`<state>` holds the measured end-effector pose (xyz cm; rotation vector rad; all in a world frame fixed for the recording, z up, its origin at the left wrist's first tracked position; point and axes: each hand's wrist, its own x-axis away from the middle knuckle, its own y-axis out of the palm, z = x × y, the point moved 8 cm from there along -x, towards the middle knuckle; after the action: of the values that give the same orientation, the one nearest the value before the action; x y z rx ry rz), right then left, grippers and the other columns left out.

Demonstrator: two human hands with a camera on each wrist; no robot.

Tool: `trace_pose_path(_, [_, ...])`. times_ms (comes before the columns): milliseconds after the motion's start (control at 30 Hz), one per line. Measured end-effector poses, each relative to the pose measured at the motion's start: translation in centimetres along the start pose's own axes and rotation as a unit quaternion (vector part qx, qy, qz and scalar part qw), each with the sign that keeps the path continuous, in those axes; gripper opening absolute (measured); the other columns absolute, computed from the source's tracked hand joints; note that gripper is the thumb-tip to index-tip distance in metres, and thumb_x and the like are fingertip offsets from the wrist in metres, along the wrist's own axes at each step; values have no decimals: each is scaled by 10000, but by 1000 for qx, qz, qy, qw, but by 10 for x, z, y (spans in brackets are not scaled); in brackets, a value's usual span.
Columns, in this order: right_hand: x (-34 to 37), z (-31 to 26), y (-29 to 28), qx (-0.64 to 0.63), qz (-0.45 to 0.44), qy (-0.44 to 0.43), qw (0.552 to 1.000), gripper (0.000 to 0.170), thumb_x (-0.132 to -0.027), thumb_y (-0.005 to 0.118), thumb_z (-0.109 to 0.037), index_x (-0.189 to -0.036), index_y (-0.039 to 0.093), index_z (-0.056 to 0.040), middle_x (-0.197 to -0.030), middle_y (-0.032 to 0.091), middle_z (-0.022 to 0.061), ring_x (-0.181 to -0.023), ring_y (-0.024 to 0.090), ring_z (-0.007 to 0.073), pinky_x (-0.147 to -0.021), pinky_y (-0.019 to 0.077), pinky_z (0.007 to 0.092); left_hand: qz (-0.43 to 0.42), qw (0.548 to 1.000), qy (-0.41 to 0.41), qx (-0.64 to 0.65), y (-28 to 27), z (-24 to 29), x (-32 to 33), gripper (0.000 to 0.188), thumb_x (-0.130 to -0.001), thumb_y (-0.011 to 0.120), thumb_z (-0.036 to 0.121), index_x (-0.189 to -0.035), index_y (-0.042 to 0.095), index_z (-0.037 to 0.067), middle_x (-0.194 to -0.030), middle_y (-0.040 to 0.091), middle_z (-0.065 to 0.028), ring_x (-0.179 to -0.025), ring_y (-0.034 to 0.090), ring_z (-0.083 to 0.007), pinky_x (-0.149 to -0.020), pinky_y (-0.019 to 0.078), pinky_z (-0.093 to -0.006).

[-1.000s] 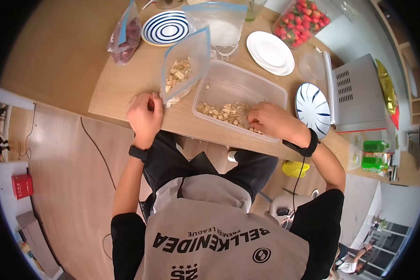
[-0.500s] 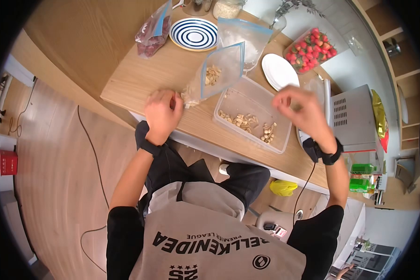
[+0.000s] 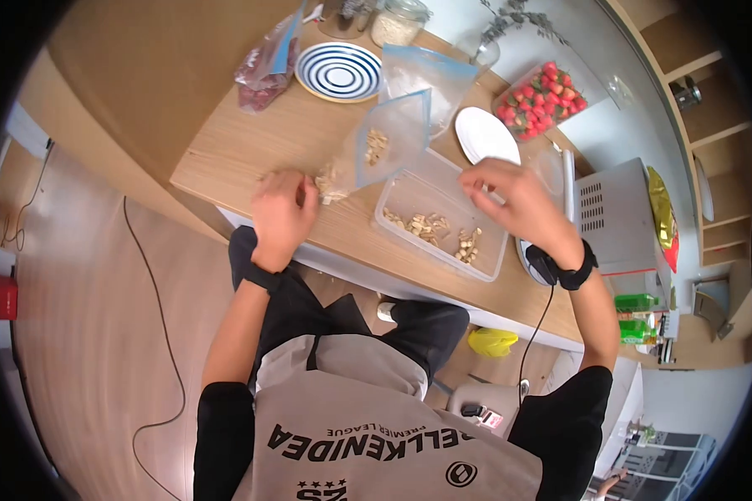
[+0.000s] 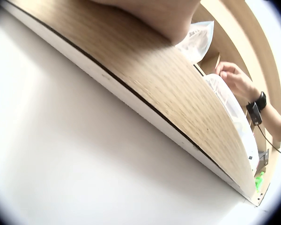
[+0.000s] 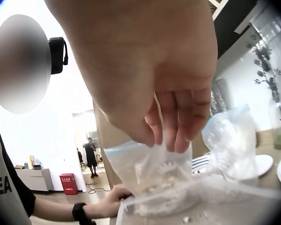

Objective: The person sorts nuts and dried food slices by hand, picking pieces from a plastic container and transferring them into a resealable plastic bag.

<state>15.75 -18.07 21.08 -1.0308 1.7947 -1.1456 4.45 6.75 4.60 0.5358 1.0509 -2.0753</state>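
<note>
My right hand [image 3: 510, 196] hovers over the far right part of a clear plastic box [image 3: 399, 235], fingers bent downward. In the right wrist view no item shows between its thumb and fingers [image 5: 181, 140]. Pale nut-like pieces [image 3: 426, 225] lie along the box's near side, with a smaller cluster [image 3: 468, 246] to their right. Behind the box's left end, a zip bag [image 3: 403, 138] stands with its mouth spread, more pale pieces inside. My left hand [image 3: 282, 213] rests by the table's front edge, loosely curled, left of the bag's bottom.
Behind stand a second zip bag [image 3: 422, 79], a blue-ringed plate [image 3: 339, 73], a bag of dark red pieces [image 3: 265, 71] and a jar [image 3: 399, 23]. White plates [image 3: 486, 134], a box of strawberries [image 3: 551, 96] and a grey appliance [image 3: 614, 213] occupy the right.
My right hand has lifted out of the box, where its fingers were among the pale pieces, and now hangs above it. A separate cluster shows at the right. My left hand stays by the edge.
</note>
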Motion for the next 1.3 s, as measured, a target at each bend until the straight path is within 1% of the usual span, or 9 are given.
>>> trace_pose_path(67, [32,31,31,-61,-77,61,993,201,-891,742,-13,-1088,706,0,-978,710,116,-888,688,245,-749,547,357,-6,1000,3,-2,0,3,0,187,-896,692,123,-741,599,76,-696,597,-87,-711,590,-329,-700,463,-459])
trace_pose_path(167, [59,40,60,-44,-137,54,988,217,-875,738,4,-1090,708,-1,-955,703,126,-898,692,285,-762,560,378,-6,1000,9,-17,0,6,0,169,-906,694,124,-760,621,79,-686,593,-78,-701,587,-319,-690,463,-453])
trace_pose_path(200, [65,41,69,-48,-136,43,989,225,-867,710,-35,-1092,697,-32,-977,686,149,-922,680,377,-804,556,451,-7,1000,4,-24,0,5,0,166,-907,695,123,-764,623,78,-682,590,-76,-697,584,-315,-688,462,-453])
trace_pose_path(500, [79,52,105,-45,-203,38,977,351,-875,747,-82,-1217,673,-54,-1045,688,138,-1003,665,380,-902,529,461,-8,999,-11,-44,4,5,-1,185,-916,709,105,-764,616,54,-675,568,-91,-648,552,-313,-624,441,-448])
trace_pose_path(967, [62,54,117,-103,-181,5,978,212,-939,693,-128,-1127,659,-35,-1037,655,143,-971,651,385,-829,528,480,-33,999,-44,1,10,-17,7,183,-880,715,93,-793,584,0,-696,525,-146,-673,515,-334,-619,408,-416])
trace_pose_path(1033, [61,55,118,-102,-177,2,979,196,-943,691,-131,-1110,657,-33,-1024,649,145,-958,649,386,-818,528,480,-68,997,-22,-36,12,-19,9,130,-982,661,55,-1008,668,-73,-793,666,-154,-697,623,-249,-670,507,-380])
trace_pose_path(1167, [61,55,118,-102,-180,15,978,166,-945,681,-127,-1075,659,-26,-1009,654,148,-963,661,386,-821,533,488,-56,998,-12,-31,12,-13,7,131,-982,665,65,-996,673,-65,-789,664,-150,-695,625,-251,-666,504,-381])
trace_pose_path(1233, [60,54,116,-101,-181,19,978,143,-942,674,-121,-1046,663,-23,-1006,662,148,-974,673,384,-827,542,492,-28,999,-43,0,11,-11,3,183,-880,727,98,-776,604,12,-680,541,-123,-652,526,-308,-602,408,-407])
trace_pose_path(1300, [62,53,116,-94,-170,10,981,160,-941,688,-120,-1058,645,-20,-979,642,154,-940,646,390,-801,520,489,-22,999,-32,-9,10,-10,3,184,-888,727,98,-771,609,19,-670,542,-112,-643,528,-296,-594,409,-405])
